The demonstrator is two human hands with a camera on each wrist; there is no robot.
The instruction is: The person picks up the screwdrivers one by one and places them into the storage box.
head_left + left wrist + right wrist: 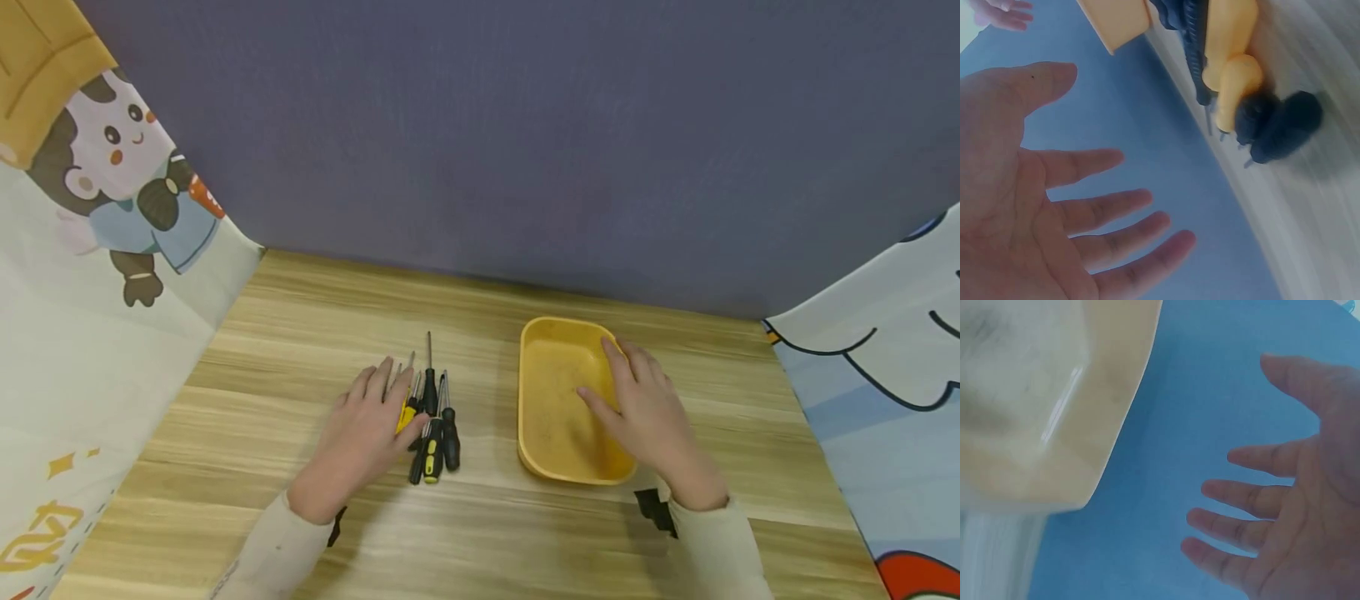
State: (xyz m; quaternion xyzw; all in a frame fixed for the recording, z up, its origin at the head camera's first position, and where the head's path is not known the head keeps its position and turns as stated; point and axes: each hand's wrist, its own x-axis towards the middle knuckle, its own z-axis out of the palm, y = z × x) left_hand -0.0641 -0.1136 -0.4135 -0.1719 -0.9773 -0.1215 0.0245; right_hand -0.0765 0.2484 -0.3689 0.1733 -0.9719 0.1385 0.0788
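Hovering near the screwdrivers (430,400), the left hand (363,429) has its fingers straight and spread wide. These screwdrivers, with black and yellow handles, lie in one close group on the wooden worktop (480,533). To the right of them, apart, stands a yellow box (562,400). Over its right edge is the right hand (652,408), its fingers also wide, and between them and the box a gap is seen

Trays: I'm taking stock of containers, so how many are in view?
1: the yellow tray stands on the wood-grain table, right of the screwdrivers in the head view, with the right hand at its right side. I see no others.
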